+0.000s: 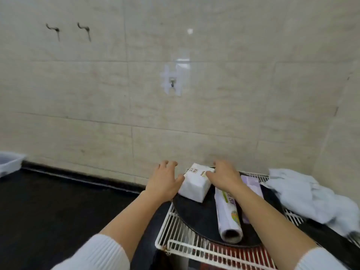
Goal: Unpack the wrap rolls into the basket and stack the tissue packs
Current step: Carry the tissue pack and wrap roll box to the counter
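One white plastic-wrapped tissue pack [195,184] sits on the white wire basket [175,228], left hand [163,181] and right hand [224,175] spread open against its sides. One printed wrap roll [228,215] lies beside it, near one crumpled pale cloth [303,195].

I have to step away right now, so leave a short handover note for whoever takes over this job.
Left hand: open, thumb against the tissue pack's left side.
Right hand: open, resting on the tissue pack.
The pack sits on a dark round tray in the white wire basket. One wrap roll lies beside it, a purple pack behind the right arm.
Done: one roll in the basket.
Left: only one tissue pack clearly visible; stacking not yet evident.
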The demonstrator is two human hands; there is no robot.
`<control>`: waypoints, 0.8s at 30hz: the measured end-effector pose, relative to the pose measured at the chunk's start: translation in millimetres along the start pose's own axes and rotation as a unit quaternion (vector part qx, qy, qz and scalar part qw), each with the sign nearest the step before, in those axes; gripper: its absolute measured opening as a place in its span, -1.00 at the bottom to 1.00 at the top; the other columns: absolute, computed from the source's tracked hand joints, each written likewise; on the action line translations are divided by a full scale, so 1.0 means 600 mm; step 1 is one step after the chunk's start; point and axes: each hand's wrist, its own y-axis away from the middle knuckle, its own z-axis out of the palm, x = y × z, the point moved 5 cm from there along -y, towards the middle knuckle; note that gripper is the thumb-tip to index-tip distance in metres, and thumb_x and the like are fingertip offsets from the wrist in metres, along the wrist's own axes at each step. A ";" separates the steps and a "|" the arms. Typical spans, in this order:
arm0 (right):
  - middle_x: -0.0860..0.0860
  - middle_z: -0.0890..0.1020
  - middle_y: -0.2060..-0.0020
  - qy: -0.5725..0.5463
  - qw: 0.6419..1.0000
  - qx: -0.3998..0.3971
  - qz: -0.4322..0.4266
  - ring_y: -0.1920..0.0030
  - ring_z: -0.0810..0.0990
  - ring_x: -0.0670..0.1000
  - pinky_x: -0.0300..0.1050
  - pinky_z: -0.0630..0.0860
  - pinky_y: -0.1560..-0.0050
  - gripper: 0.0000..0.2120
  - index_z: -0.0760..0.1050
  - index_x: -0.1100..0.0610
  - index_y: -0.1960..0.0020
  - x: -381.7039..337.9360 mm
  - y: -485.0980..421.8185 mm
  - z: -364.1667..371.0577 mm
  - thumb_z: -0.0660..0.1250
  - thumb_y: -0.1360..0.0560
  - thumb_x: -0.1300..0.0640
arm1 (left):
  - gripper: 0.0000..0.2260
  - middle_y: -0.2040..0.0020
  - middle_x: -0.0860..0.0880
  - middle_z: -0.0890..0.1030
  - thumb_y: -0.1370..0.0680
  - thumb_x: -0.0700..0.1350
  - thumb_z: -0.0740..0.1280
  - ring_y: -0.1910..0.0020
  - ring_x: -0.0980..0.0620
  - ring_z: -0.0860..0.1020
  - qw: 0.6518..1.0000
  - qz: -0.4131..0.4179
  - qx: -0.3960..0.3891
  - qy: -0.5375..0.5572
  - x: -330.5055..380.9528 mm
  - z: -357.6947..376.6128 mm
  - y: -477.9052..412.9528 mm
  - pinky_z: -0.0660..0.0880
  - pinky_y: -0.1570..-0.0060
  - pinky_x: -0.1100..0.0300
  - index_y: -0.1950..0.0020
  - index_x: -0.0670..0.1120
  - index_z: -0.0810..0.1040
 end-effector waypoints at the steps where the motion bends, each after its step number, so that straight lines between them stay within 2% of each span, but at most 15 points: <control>1: 0.18 0.57 0.00 -0.007 1.000 -0.010 0.008 -0.09 0.55 0.23 -0.01 0.46 0.08 -0.78 0.47 0.16 0.04 0.015 -0.002 0.000 0.26 -0.42 0.03 | -0.51 -0.46 -0.10 0.29 -0.55 0.11 0.14 -0.43 -0.11 0.23 1.000 0.003 -0.023 0.005 0.006 0.022 -0.010 0.29 -0.33 -0.05 -0.45 -0.02 0.25; 3: 0.18 0.58 0.08 -0.001 0.999 -0.026 0.020 -0.01 0.58 0.23 -0.07 0.38 0.20 -0.83 0.42 0.15 0.14 0.037 -0.003 0.008 0.25 -0.42 0.04 | -0.50 -0.47 -0.13 0.26 -0.55 0.13 0.13 -0.43 -0.16 0.21 0.998 0.014 -0.055 -0.015 0.017 0.056 -0.024 0.28 -0.36 -0.10 -0.47 0.01 0.22; 5: 0.18 0.56 -0.02 0.028 0.998 -0.044 0.045 -0.05 0.55 0.22 -0.08 0.34 0.18 -0.76 0.41 0.14 0.02 0.060 0.003 0.022 0.26 -0.43 -0.02 | -0.47 -0.47 -0.15 0.24 -0.54 0.16 0.14 -0.42 -0.21 0.21 0.996 0.015 -0.088 -0.026 0.028 0.093 -0.037 0.28 -0.35 -0.12 -0.48 0.03 0.20; 8: 0.17 0.53 -0.10 0.094 0.992 -0.063 0.059 -0.08 0.53 0.20 -0.09 0.37 0.15 -0.52 0.39 0.15 -0.20 0.073 0.013 0.047 0.30 -0.41 -0.13 | -0.42 -0.46 -0.16 0.24 -0.50 0.22 0.17 -0.38 -0.24 0.25 0.994 0.001 -0.111 -0.022 0.030 0.128 -0.053 0.30 -0.33 -0.14 -0.46 0.04 0.21; 11: 0.13 0.58 -0.07 0.148 0.984 -0.073 0.065 -0.05 0.57 0.16 -0.10 0.38 0.17 -0.47 0.43 0.14 -0.16 0.071 0.018 0.063 0.36 -0.34 -0.19 | -0.37 -0.35 -0.15 0.34 -0.43 0.27 0.23 -0.28 -0.25 0.36 0.993 -0.017 -0.115 0.006 0.026 0.146 -0.059 0.37 -0.22 -0.09 -0.43 0.05 0.22; 13: 0.11 0.61 -0.05 0.180 0.979 -0.071 0.060 -0.04 0.59 0.15 -0.11 0.39 0.18 -0.49 0.45 0.14 -0.12 0.061 0.018 0.069 0.39 -0.32 -0.17 | -0.32 -0.26 -0.16 0.38 -0.37 0.29 0.28 -0.22 -0.25 0.41 0.993 -0.022 -0.113 0.015 0.026 0.151 -0.062 0.39 -0.15 -0.07 -0.42 0.07 0.23; 17: 0.12 0.60 -0.08 0.238 0.967 -0.072 0.056 -0.06 0.61 0.15 -0.10 0.45 0.13 -0.57 0.48 0.19 -0.16 0.047 0.016 0.077 0.43 -0.36 0.05 | -0.34 -0.18 -0.17 0.40 -0.35 0.26 0.34 -0.15 -0.27 0.47 0.993 -0.036 -0.104 0.036 0.026 0.150 -0.071 0.42 -0.07 -0.02 -0.40 0.11 0.26; 21: 0.12 0.60 -0.02 0.170 0.980 -0.061 0.078 0.02 0.58 0.15 -0.12 0.38 0.22 -0.62 0.46 0.16 -0.04 0.058 0.017 0.069 0.43 -0.33 -0.01 | -0.36 -0.17 -0.17 0.44 -0.36 0.21 0.32 -0.04 -0.23 0.53 0.989 -0.056 -0.102 0.095 0.005 0.138 -0.075 0.52 -0.08 -0.04 -0.41 0.16 0.26; 24: 0.10 0.58 0.03 0.083 0.992 -0.045 0.088 0.12 0.50 0.14 -0.10 0.36 0.24 -0.60 0.39 0.09 0.04 0.057 0.013 0.050 0.41 -0.27 -0.11 | -0.40 -0.20 -0.12 0.47 -0.36 0.21 0.31 0.03 -0.14 0.56 0.980 -0.068 -0.076 0.173 -0.022 0.110 -0.078 0.58 0.03 -0.05 -0.38 0.21 0.26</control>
